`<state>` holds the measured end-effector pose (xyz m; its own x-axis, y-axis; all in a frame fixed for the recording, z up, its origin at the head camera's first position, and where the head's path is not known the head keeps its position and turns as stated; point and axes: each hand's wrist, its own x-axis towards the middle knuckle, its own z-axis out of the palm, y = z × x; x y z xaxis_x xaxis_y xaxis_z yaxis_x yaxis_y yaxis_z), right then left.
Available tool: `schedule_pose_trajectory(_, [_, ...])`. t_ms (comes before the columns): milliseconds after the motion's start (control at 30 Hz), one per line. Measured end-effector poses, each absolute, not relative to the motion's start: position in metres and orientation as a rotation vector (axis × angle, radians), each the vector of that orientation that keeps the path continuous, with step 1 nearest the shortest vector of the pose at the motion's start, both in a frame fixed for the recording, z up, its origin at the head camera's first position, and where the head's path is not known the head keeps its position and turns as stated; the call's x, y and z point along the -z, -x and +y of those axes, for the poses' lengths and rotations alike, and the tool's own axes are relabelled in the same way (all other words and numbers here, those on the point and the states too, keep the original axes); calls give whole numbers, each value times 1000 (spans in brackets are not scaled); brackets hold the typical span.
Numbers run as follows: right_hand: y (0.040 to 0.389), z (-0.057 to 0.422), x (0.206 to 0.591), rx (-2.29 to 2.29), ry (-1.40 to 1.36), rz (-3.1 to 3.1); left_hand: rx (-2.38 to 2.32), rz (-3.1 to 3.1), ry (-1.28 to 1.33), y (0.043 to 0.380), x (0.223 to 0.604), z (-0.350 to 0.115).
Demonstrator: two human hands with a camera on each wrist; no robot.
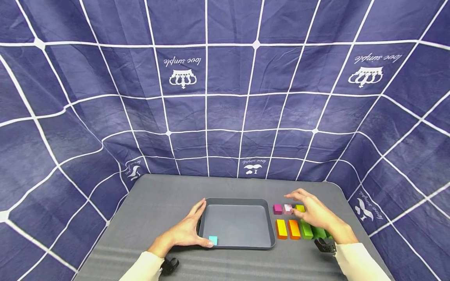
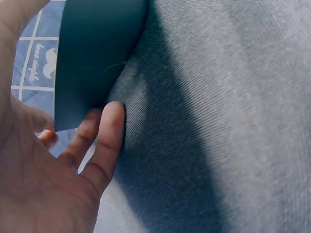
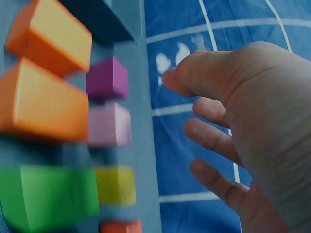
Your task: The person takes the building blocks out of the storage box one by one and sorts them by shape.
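Note:
A dark grey tray [image 1: 237, 226] lies on the table. My left hand [image 1: 190, 230] holds its left end, with the thumb at the near left corner and the fingers along the outer wall. In the left wrist view, fingertips [image 2: 112, 116] touch the tray's side [image 2: 97, 53]. A cyan block [image 1: 213, 240] sits inside the near left corner, close to the thumb. My right hand [image 1: 314, 212] hovers over the blocks with parted fingers and nothing held. Nearest to it are a pink block [image 1: 288, 208], a purple block [image 1: 277, 209] and a partly covered small yellow block [image 1: 300, 208].
Longer blocks stand in a row right of the tray: yellow [image 1: 281, 229], orange [image 1: 293, 229] and several green [image 1: 306, 229], some beneath the right hand and wrist. A blue checked cloth [image 1: 225, 117] encloses the back and sides of the grey table [image 1: 158, 191].

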<state>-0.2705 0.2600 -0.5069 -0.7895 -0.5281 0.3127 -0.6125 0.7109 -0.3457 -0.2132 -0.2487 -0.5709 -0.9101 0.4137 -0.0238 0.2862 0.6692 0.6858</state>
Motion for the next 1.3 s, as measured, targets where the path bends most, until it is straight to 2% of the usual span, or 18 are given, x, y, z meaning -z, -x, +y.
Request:
schedule_pose_trajectory(667, [268,155,516,-672,-1366,-2770,-1042,2693,-598,213,568,-254])
schedule_pose_trajectory(1300, [272,64,526,-445,-1728,-2772,-1047,2690,-600,214,567,-253])
